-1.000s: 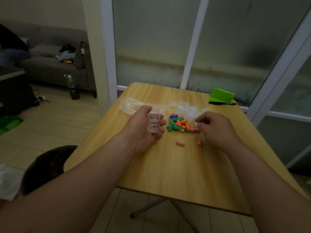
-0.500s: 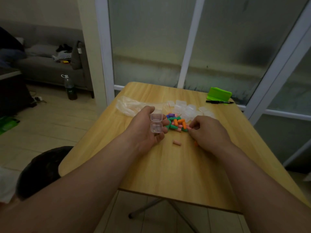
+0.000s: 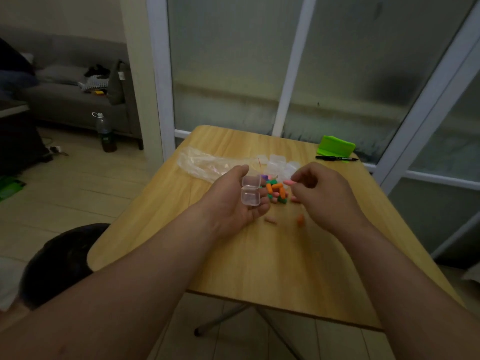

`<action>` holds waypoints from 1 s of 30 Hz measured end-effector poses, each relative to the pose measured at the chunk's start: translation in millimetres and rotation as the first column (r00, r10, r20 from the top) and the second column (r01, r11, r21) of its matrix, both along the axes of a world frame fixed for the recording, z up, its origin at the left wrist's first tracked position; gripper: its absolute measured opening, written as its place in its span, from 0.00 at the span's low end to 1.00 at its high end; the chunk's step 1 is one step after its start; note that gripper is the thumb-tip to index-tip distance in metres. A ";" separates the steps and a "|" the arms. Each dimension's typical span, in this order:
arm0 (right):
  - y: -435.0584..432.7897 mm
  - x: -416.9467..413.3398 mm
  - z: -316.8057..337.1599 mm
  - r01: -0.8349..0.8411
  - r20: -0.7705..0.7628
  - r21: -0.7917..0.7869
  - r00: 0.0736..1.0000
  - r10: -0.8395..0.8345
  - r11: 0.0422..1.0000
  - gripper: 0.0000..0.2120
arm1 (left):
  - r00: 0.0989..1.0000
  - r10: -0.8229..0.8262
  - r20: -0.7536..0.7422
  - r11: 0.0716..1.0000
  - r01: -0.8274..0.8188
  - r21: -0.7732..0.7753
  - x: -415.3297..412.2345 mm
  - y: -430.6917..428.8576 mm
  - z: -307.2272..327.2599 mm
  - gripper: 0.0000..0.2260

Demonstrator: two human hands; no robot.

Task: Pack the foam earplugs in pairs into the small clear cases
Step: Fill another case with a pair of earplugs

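1. Between the thumb and fingertips of the right hand, a pink earplug is pinched. It is held above the table, just right of the case.
2. An open case is gripped in the left hand, with the fingers curled round it and the lid hinged up. Nothing can be made out inside it.
3. A pile of orange, green, pink and purple plugs is seen just beyond both hands. Two strays, one pink and one orange, are seen nearer, apart from the pile. Spare cases are set behind the pile, beside a crumpled bag.
4. As a judgement, the plug could be squeezed out of so light a pinch, or knocked off the rim, because the mouth is small and the case is held unsupported in the air. A mismatched pair could also be packed, since the colours are mixed and the light is dim.
5. The plugs are seen as short, rounded, matte cylinders, probably soft. The case is seen as thin, clear and glossy.
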State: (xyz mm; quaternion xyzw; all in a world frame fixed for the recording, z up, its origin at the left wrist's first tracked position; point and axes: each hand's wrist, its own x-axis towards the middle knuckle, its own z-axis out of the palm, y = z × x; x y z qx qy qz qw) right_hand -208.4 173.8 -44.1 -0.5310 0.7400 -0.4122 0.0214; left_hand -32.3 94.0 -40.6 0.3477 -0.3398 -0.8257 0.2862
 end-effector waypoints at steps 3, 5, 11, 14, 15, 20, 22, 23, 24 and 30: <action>4.1 23.7 6.6 -0.154 0.012 -0.066 0.988 0.155 0.986 0.03 | 1.000 -0.023 -0.010 0.999 0.023 -0.032 -0.4 1.2 -1.3 0.24; 4.6 36.0 5.0 -0.199 -0.059 -0.036 0.979 0.197 0.979 0.03 | 0.998 -0.048 -0.042 0.998 0.046 -0.049 0.1 2.3 -2.0 0.26; 2.6 49.2 -1.4 -0.247 -0.054 0.045 0.967 0.249 0.968 0.03 | 0.985 -0.095 -0.141 0.993 0.084 -0.082 0.0 6.9 1.1 0.20; 1.8 49.6 -1.0 -0.256 -0.046 0.057 0.965 0.259 0.965 0.03 | 0.984 -0.085 -0.155 0.993 0.070 -0.098 2.4 6.7 2.9 0.19; 1.8 50.3 -0.7 -0.259 -0.045 0.056 0.964 0.262 0.964 0.03 | 0.984 -0.088 -0.155 0.992 0.072 -0.106 3.0 6.8 3.5 0.19; 2.7 44.8 4.6 -0.276 -0.010 0.011 0.961 0.276 0.961 0.06 | 0.988 -0.082 -0.134 0.990 0.066 -0.122 4.4 6.2 4.2 0.19; 2.2 32.9 10.7 -0.207 0.001 -0.044 0.978 0.208 0.977 0.06 | 0.991 -0.069 -0.112 0.992 0.056 -0.113 4.3 5.3 5.0 0.18; 1.6 23.7 13.4 -0.153 0.015 -0.067 0.988 0.154 0.986 0.06 | 0.993 -0.060 -0.100 0.993 0.049 -0.109 4.5 5.1 5.6 0.18; 1.0 13.7 14.9 -0.097 0.042 -0.082 0.994 0.100 0.992 0.06 | 0.995 -0.049 -0.088 0.994 0.040 -0.104 5.4 5.0 5.9 0.19; 6.0 -33.8 -10.3 0.109 0.026 0.051 0.994 -0.110 0.993 0.08 | 0.999 -0.031 -0.038 0.991 0.026 -0.130 6.7 6.6 5.4 0.20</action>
